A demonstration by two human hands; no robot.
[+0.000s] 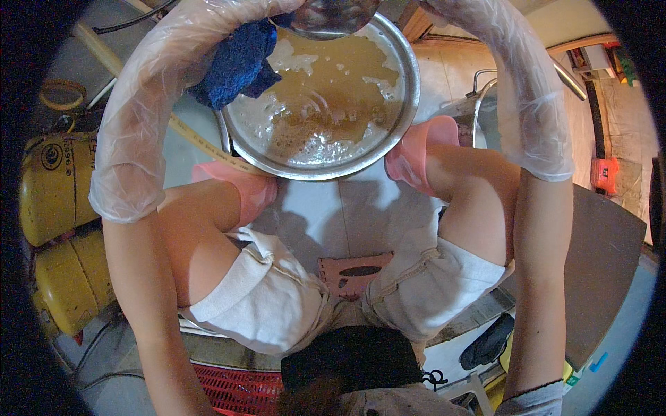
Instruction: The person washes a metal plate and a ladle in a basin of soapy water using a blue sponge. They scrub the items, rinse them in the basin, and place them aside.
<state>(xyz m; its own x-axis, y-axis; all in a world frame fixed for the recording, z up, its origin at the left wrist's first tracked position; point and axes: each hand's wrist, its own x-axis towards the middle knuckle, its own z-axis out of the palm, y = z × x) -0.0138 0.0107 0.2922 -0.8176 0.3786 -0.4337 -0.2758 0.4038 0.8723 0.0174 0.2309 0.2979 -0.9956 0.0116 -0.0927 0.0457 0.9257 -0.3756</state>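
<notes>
A wide steel basin (411, 83) of brownish, foamy water (322, 104) stands on the floor before me. My left hand (260, 9), in a long clear plastic glove, reaches the rim of a shiny steel vessel (329, 18) over the basin's far side. The vessel is cut off by the top edge. A dark blue cloth (237, 65) hangs below my left hand at the basin's rim; whether the hand also grips it is unclear. My right hand (434, 11), gloved too, is mostly beyond the top edge, its fingers hidden.
A cream hose (208, 144) passes along the basin's left side. Pink boots (416, 158) flank the basin. Another metal pot (481, 109) stands at right. Yellow metal tanks (57, 192) lie at left. A pink stool (338, 260) and red plastic basket (234, 390) are lower down.
</notes>
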